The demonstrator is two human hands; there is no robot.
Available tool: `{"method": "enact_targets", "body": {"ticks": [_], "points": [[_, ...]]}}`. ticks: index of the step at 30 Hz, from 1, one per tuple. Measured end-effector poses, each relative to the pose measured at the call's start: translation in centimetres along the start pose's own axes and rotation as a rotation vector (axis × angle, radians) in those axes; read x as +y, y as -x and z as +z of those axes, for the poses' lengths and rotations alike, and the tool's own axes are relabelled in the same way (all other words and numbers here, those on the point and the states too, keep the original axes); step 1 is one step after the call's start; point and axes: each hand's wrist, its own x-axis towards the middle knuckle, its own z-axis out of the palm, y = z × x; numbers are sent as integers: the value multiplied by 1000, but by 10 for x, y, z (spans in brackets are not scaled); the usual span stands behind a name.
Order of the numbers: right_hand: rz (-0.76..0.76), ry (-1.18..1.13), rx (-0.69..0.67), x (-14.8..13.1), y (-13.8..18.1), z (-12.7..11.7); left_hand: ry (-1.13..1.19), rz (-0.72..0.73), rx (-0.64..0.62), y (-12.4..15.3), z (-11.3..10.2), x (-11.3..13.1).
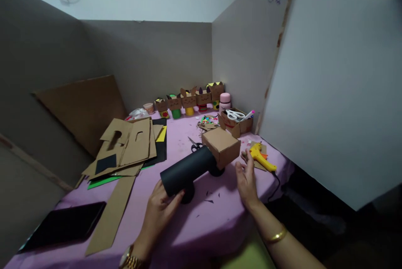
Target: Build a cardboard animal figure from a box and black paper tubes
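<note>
My left hand [161,204], wearing a gold watch, grips the near end of a black paper tube [186,170] with fingers and thumb. At the tube's far end a small brown cardboard box [221,145] is attached or resting against it; I cannot tell which. Dark rounded pieces show beneath the tube, one near each end. My right hand [246,179], with a gold bangle on the wrist, is open beside the box, fingers apart. Just right of it lies a yellow glue gun [262,158]. Behind the tube are black-handled scissors [196,145].
Cardboard pieces [132,143] lie stacked on the left, near a dark tablet [65,225] and a cardboard strip [113,214]. Several animal-faced box figures [188,100] line the back beside a pink bottle [225,100]. A tool box [243,126] holds white scissors. Partitions enclose the table.
</note>
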Motion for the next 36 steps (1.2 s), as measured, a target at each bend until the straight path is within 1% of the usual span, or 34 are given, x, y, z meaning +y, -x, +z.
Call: {"method": "enact_targets", "body": {"ticks": [8, 17, 26, 36], "points": [[34, -13, -5, 3, -3, 2, -14, -39, 10, 2, 3, 5], [41, -8, -16, 3, -5, 4, -42, -26, 44, 2, 4, 1], [60, -3, -34, 5, -5, 4, -39, -18, 28, 5, 3, 1], [37, 2, -21, 4, -5, 4, -16, -25, 37, 2, 3, 2]]}}
